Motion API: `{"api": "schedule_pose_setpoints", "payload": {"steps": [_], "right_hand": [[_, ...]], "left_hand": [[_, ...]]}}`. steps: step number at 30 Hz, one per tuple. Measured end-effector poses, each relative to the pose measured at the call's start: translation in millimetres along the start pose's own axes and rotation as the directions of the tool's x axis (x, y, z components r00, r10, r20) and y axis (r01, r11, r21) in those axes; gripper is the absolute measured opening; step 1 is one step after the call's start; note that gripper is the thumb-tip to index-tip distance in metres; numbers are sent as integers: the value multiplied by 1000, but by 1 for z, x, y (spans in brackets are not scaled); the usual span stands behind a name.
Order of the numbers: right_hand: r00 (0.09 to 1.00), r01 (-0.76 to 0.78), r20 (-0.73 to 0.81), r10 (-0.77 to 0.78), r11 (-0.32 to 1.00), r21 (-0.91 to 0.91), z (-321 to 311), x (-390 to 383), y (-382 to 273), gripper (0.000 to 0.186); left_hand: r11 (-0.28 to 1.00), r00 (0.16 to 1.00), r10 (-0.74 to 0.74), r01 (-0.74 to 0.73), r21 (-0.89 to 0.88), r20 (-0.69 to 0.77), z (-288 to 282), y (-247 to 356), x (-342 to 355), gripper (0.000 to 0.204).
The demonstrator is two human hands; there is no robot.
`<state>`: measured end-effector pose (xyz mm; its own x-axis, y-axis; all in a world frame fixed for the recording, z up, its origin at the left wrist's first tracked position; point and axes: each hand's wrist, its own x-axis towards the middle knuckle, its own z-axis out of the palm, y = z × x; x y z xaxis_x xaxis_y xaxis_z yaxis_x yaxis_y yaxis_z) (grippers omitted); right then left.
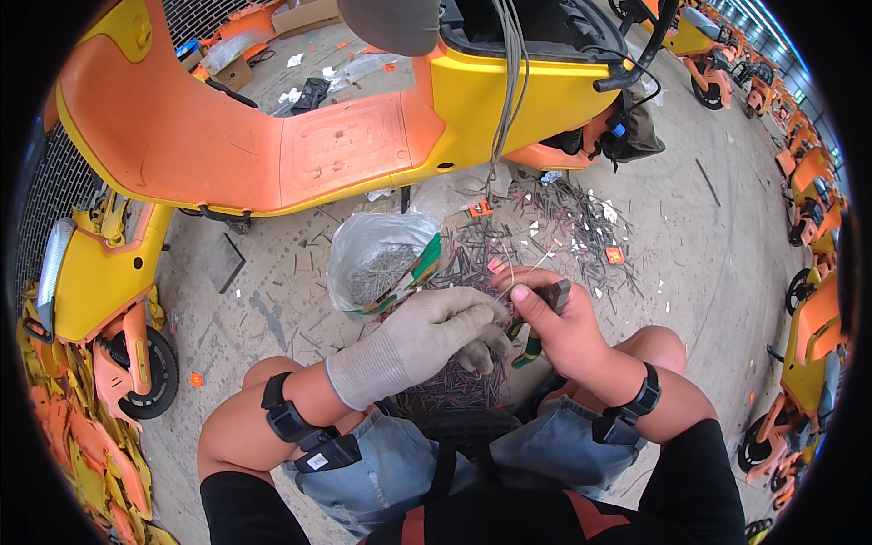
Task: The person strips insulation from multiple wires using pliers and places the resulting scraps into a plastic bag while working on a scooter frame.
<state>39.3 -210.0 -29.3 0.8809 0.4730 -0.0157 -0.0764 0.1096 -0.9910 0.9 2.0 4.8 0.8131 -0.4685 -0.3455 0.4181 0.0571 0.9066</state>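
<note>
In front of my knees, my left hand (pixel 420 338), in a grey knit glove, is closed with its fingertips around a thin pale wire (pixel 538 263). My right hand (pixel 574 338) is bare and wraps a pair of pliers with green handles (pixel 530 349); the dark pliers head (pixel 554 294) points up beside the thumb. Its thumb and forefinger also pinch near the wire. Below the hands lies a heap of dark cut sheath pieces (pixel 468 386). Just beyond the glove stands a translucent plastic bag (pixel 350 238) holding many short silvery wire pieces (pixel 383 272).
A yellow and orange scooter body (pixel 345 150) spans the far side, with a bundle of grey cables (pixel 510 91) hanging from it. More scooters (pixel 804 363) line the right. Stacked panels (pixel 82 436) fill the left. Dark scraps (pixel 590 227) litter the concrete floor.
</note>
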Motion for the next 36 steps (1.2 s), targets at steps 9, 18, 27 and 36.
{"api": "schedule_pose_setpoints", "payload": {"steps": [9, 18, 27, 36], "right_hand": [[997, -79, 2, 79, 989, 123, -3, 0, -1, 22], [998, 59, 4, -59, 997, -46, -4, 2, 4, 15], [999, 49, 18, -47, 993, -103, -3, 1, 2, 17], [999, 48, 30, -46, 996, -69, -3, 2, 3, 17]], "left_hand": [[999, 1000, -18, 19, 40, -21, 2, 5, 0, 31], [990, 999, -16, 21, 138, -32, 6, 4, 1, 28], [969, 999, 47, -39, 242, -28, 1, -7, 2, 21], [985, 993, -78, 91, 149, -90, 11, 10, 1, 24]]}}
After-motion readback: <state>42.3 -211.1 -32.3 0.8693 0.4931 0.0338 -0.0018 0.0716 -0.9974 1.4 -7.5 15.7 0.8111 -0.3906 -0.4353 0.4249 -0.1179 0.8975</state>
